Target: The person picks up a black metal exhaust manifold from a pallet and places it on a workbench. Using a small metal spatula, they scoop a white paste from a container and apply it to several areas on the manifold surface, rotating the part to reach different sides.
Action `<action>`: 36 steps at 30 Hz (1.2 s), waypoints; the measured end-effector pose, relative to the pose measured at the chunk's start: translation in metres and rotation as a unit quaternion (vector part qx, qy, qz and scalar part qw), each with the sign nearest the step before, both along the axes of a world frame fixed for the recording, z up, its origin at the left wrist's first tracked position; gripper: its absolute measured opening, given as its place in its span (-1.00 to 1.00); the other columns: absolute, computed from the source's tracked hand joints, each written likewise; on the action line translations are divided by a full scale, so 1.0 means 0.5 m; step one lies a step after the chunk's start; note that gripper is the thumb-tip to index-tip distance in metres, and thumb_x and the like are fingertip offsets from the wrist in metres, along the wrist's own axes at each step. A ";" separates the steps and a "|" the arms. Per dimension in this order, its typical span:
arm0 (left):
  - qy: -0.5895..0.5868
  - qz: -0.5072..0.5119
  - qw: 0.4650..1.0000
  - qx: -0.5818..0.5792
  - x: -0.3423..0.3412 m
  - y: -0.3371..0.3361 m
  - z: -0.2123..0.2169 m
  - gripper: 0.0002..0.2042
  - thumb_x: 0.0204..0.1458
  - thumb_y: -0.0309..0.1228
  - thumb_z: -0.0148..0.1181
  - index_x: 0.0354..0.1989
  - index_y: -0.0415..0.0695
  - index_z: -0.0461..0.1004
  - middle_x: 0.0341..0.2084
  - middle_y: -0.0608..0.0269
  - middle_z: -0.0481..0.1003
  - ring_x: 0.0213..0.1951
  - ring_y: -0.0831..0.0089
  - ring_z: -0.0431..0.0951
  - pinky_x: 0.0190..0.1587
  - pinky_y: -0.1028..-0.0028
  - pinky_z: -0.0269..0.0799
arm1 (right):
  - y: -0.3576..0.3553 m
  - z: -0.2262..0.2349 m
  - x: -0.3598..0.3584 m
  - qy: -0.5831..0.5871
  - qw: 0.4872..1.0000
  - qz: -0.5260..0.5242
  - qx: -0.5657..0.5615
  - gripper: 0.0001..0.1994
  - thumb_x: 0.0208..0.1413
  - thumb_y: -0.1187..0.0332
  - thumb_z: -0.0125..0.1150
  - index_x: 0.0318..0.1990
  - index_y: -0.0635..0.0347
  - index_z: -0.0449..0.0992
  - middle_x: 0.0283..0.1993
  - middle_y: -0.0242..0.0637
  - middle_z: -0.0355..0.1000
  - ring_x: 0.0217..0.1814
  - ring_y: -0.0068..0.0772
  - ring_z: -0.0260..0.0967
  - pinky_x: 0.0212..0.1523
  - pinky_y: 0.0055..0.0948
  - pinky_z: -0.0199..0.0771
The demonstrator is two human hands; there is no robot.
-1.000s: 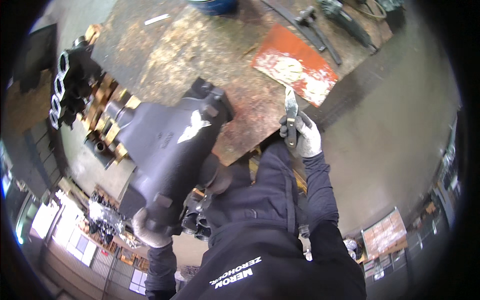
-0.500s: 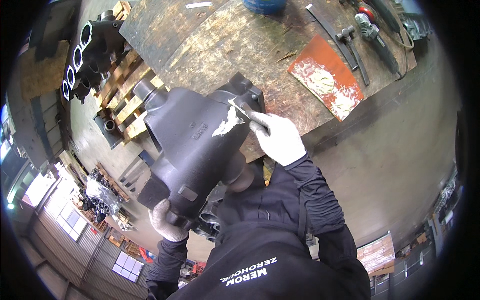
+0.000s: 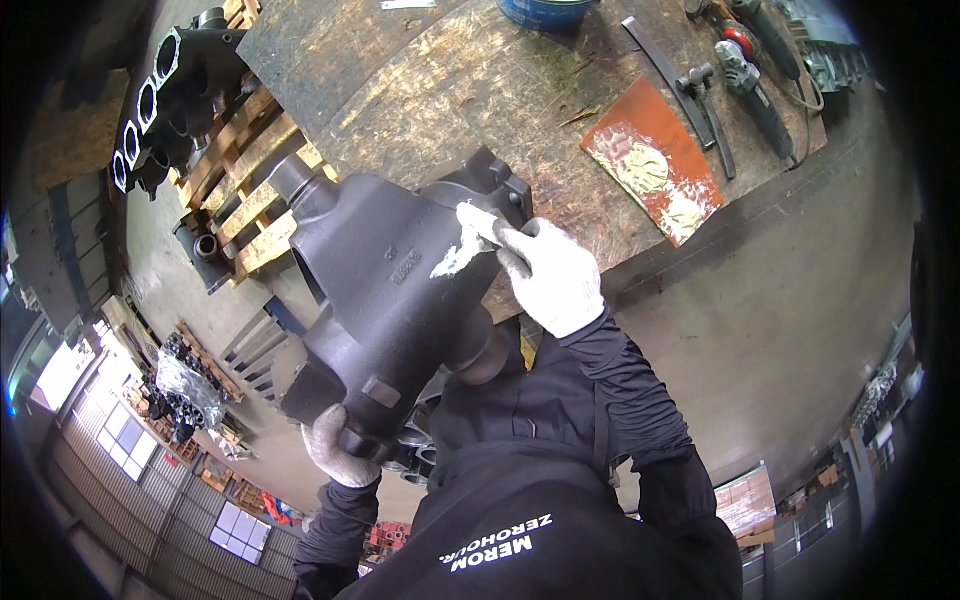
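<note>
A large black metal casting [image 3: 370,240] with pipe-like stubs leans over the near left edge of the workbench, close to my body. Gloved in white, my left hand [image 3: 338,448] is wrapped round its lower end. My right hand [image 3: 555,275], also gloved, is closed on a small spreader [image 3: 482,222] coated with pale putty; its grip is mostly hidden by my fingers. The spreader's blade lies against the casting's upper right side, touching a white smear of putty [image 3: 458,258]. To the right on the bench, an orange-red board [image 3: 668,130] carries several dabs of the same putty.
The stained wooden workbench [image 3: 430,100] holds a hammer [image 3: 708,115], a flat metal bar [image 3: 665,75], an angle grinder [image 3: 755,100] with its cable, and a blue tub [image 3: 545,12]. Left of it, more black castings [image 3: 195,95] stand by a wooden pallet [image 3: 245,210].
The spreader's blade has turned flatter, so more of its putty-coated face shows. My right hand has shifted slightly down and left. My left hand keeps its hold on the casting.
</note>
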State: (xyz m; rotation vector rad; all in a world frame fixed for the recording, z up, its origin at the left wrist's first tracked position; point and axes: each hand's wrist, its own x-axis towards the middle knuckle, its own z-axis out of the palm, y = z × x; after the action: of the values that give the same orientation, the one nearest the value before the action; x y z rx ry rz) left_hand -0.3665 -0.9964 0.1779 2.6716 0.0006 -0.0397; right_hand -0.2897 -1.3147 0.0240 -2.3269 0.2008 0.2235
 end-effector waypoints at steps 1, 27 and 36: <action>0.024 0.047 0.998 -0.039 -0.007 0.004 -0.002 -0.64 -0.19 -0.53 0.37 -0.15 -0.18 0.49 -0.20 0.04 0.56 -0.13 0.16 0.59 0.00 0.24 0.48 | 0.002 0.001 0.003 0.011 1.000 0.004 -0.013 -0.72 0.16 0.27 0.31 0.03 -0.10 0.64 -0.30 -0.28 0.43 -0.32 -0.16 0.50 -0.34 -0.25 0.51; -0.001 -0.017 0.999 -0.028 0.009 0.005 -0.002 -0.71 -0.11 -0.55 0.33 -0.16 -0.19 0.49 -0.21 0.06 0.55 -0.11 0.20 0.58 0.03 0.25 0.48 | 0.037 0.048 0.001 0.054 0.998 -0.002 -0.019 -0.71 0.17 0.29 0.30 0.04 -0.01 0.59 -0.31 -0.21 0.42 -0.41 -0.10 0.50 -0.40 -0.23 0.51; 0.024 0.058 0.997 -0.043 -0.004 0.000 -0.007 -0.80 -0.03 -0.59 0.22 -0.19 -0.21 0.51 -0.20 0.09 0.55 -0.10 0.25 0.57 0.04 0.27 0.48 | 0.028 0.062 -0.029 0.021 0.998 -0.052 0.029 -0.70 0.16 0.30 0.33 0.05 0.00 0.61 -0.34 -0.21 0.41 -0.39 -0.10 0.49 -0.38 -0.22 0.48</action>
State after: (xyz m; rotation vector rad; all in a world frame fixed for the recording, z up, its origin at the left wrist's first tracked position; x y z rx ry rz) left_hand -0.3684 -0.9965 0.1745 2.5797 0.1644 -0.0648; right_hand -0.3041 -1.3005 0.0547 -2.2479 0.3309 0.2229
